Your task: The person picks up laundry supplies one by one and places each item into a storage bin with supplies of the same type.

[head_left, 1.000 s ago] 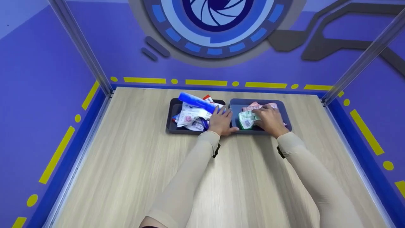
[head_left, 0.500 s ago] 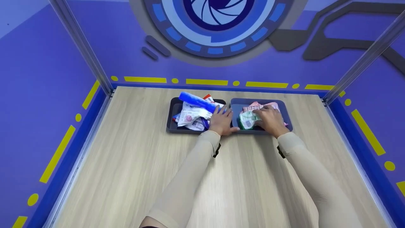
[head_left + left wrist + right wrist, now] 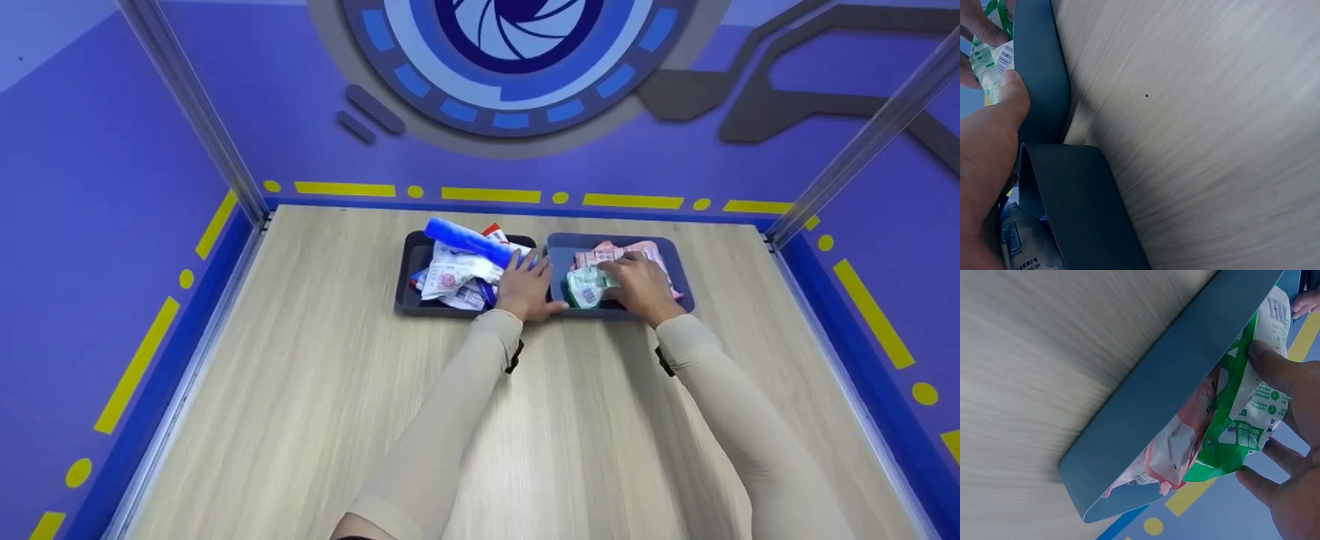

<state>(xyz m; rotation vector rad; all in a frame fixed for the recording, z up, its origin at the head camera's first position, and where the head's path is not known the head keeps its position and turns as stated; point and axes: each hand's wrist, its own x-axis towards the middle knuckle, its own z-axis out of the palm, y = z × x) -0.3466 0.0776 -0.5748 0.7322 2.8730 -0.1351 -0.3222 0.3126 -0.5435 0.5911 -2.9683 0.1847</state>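
Observation:
My right hand (image 3: 641,286) pinches a green-and-white plastic packet (image 3: 1255,405) with a barcode. In the right wrist view its thumb lies on the near face and fingertips show along the far side. The packet leans in the right grey tray (image 3: 561,247), over pink-and-white packets (image 3: 649,250). My left hand (image 3: 523,289), fingers spread, lies over the adjoining ends of the two trays. Its fingertips overlap a long blue item (image 3: 465,240) atop the left tray's pile. The left thumb (image 3: 1013,90) extends to the right tray's wall, close to the green-and-white packet.
The left dark tray (image 3: 405,304) holds several crumpled white packets (image 3: 454,274) and a red-tipped one (image 3: 492,229). Both trays stand side by side on a wood-grain table (image 3: 322,360), near the purple back wall (image 3: 300,135). Metal posts rise at the back corners.
The green-and-white packet has shifted very slightly toward the near side of its tray under my right hand. The left hand and both trays have stayed put.

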